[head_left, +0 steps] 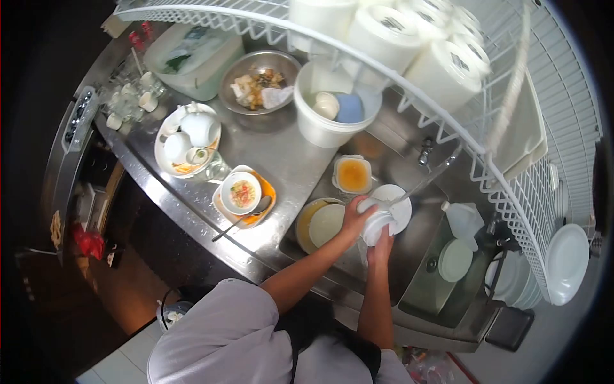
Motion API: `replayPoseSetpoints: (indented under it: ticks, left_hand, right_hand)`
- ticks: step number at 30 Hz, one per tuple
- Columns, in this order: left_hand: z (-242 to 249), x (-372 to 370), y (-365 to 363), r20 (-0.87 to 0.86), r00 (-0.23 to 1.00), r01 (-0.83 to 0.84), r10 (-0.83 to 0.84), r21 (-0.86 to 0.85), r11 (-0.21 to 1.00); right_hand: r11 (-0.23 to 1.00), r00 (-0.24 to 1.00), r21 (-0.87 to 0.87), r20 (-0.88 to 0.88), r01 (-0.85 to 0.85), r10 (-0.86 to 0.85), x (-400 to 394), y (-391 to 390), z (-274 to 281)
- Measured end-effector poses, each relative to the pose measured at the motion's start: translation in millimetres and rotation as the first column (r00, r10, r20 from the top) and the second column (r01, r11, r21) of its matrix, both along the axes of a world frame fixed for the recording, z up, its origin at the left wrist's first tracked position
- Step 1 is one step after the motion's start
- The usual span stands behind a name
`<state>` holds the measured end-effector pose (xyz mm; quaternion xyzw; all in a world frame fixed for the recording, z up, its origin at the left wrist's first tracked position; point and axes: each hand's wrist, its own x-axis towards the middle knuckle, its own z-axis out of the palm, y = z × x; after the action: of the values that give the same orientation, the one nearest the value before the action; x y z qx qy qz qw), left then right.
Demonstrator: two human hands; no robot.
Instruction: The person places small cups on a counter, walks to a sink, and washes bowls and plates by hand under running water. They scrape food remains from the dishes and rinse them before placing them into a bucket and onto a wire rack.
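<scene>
Over the sink, a few small white bowls are held between both hands, nested or pressed together and tilted. My left hand grips them from the left side, and my right hand has its fingers closed around them from below. Right behind them is a white plate, with a stream of water coming down toward it from the tap. Left of my hands, a large pale bowl sits in the sink. Farther back stands a square white dish with orange liquid in it.
Dirty bowls with a spoon, a plate of cups, a steel bowl of food scraps and a white bucket stand on the left counter. A wire rack overhangs the sink. In the right basin are a plastic jug and plates.
</scene>
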<state>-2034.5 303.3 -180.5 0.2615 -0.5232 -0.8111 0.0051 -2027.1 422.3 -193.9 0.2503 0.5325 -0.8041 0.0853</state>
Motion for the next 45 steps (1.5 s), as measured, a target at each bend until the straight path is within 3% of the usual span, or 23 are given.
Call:
replayPoseSetpoints:
  ticks: [1, 2, 5, 8, 12, 14, 15, 18, 21, 24, 27, 29, 31, 33, 35, 37, 40, 41, 44, 45]
  left_hand:
    - [11, 2, -5, -0.009, 1.0, 0.019, -0.023, -0.327, 0.945]
    - [22, 5, -10, -0.004, 0.999, 0.033, -0.046, -0.619, 0.785]
    - [75, 20, -47, -0.001, 0.999, 0.026, -0.037, -0.699, 0.715]
    - [92, 22, -97, 0.078, 0.995, 0.017, 0.059, -0.731, 0.683]
    - [98, 13, -179, 0.367, 0.93, 0.237, -0.001, -0.6, 0.764]
    - [39, -1, -215, 0.253, 0.967, 0.152, -0.032, -0.473, 0.868]
    - [17, -7, -227, 0.192, 0.981, 0.114, -0.038, -0.4, 0.909]
    - [11, -8, -237, 0.149, 0.978, -0.098, 0.149, -0.306, 0.947]
    - [99, 29, -238, 0.076, 0.952, -0.223, 0.296, -0.492, 0.841]
    - [131, 80, -257, -0.011, 0.952, -0.201, 0.305, -0.775, 0.6]
    - [139, 132, -282, -0.092, 0.91, -0.183, 0.405, -0.965, 0.191]
    - [126, 152, -296, 0.054, 0.894, -0.027, 0.445, -0.984, 0.175]
    - [114, 156, -302, 0.211, 0.893, 0.11, 0.398, -0.959, 0.261]
    - [97, 152, -304, 0.305, 0.878, 0.191, 0.37, -0.93, 0.314]
    - [80, 146, -305, 0.35, 0.864, 0.229, 0.362, -0.913, 0.337]
    - [81, 142, -305, 0.312, 0.885, 0.179, 0.346, -0.913, 0.366]
    - [79, 145, -308, 0.248, 0.92, 0.135, 0.304, -0.927, 0.349]
    - [75, 146, -310, 0.227, 0.93, 0.124, 0.29, -0.934, 0.334]
    - [100, 148, -298, 0.226, 0.919, -0.119, 0.323, -0.621, 0.774]
    - [97, 149, -298, 0.267, 0.906, -0.12, 0.328, -0.582, 0.804]
  right_hand:
    - [0.983, 0.999, -0.175, -0.003, -0.046, 0.046, -1, -4, -7]
    - [0.934, 0.996, -0.345, -0.012, -0.09, 0.091, -3, -8, -13]
    - [0.842, 0.979, -0.507, -0.02, -0.185, 0.203, -11, -46, 10]
    - [0.875, 0.901, -0.222, -0.043, -0.431, 0.433, -28, -77, 25]
    - [0.78, 0.784, 0.073, 0.075, -0.621, 0.617, -57, -140, 52]
    - [0.657, 0.685, 0.194, 0.208, -0.729, 0.698, -69, -167, 64]
    - [0.677, 0.705, 0.2, 0.22, -0.709, 0.674, -72, -181, 66]
    - [0.689, 0.724, 0.224, 0.231, -0.689, 0.65, -89, -218, 43]
    - [0.642, 0.697, 0.27, 0.271, -0.717, 0.664, -107, -245, 40]
    - [0.638, 0.684, 0.248, 0.22, -0.729, 0.695, -115, -270, 56]
    - [0.624, 0.717, 0.376, 0.196, -0.684, 0.669, -102, -281, 91]
    - [0.496, 0.738, 0.669, 0.117, -0.553, 0.665, -97, -276, 69]
    - [0.404, 0.734, 0.826, 0.016, -0.392, 0.679, -76, -264, 68]
    - [0.387, 0.711, 0.885, -0.097, -0.258, 0.696, -28, -255, 95]
    - [0.292, 0.54, 0.838, 0.003, -0.461, 0.842, 2, -258, 99]
    - [0.264, 0.397, 0.886, -0.101, -0.382, 0.912, 26, -270, 106]
    - [0.071, 0.304, 0.939, 0.037, -0.337, 0.952, 36, -281, 107]
    - [0.093, 0.314, 0.937, 0.019, -0.337, 0.949, 35, -281, 107]
    - [0.122, 0.332, 0.932, -0.002, -0.34, 0.943, 35, -279, 105]
    - [0.115, 0.332, 0.934, 0.004, -0.338, 0.943, 33, -278, 103]
